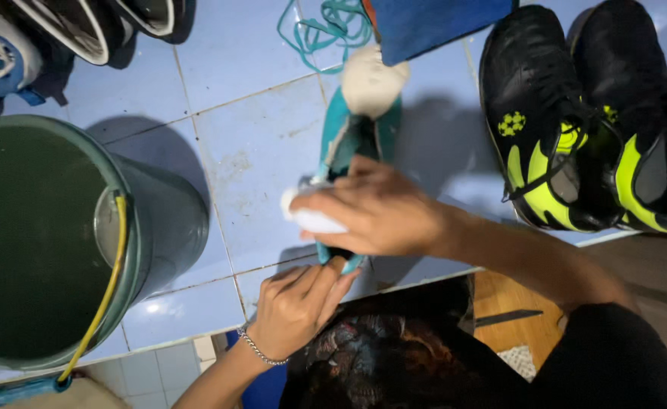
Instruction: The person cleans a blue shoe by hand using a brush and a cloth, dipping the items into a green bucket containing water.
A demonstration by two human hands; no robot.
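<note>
A teal shoe point(352, 132) lies on the blue tiled ledge point(258, 159), toe pointing away from me, with a pale insole or tongue showing at its far end. My right hand point(383, 212) lies across the near part of the shoe, closed on a white cloth or sponge point(311, 220) pressed against its side. My left hand point(299, 307), with a metal bracelet on the wrist, grips the heel end of the shoe from below. Loose teal laces point(322, 30) lie beyond the shoe.
A grey-green bucket point(159, 220) with a yellow handle stands at the left, full of dark water. A pair of black and neon-yellow shoes point(576, 121) sits at the right. More shoes lie at the top left point(38, 38). A blue object point(432, 23) overhangs the top.
</note>
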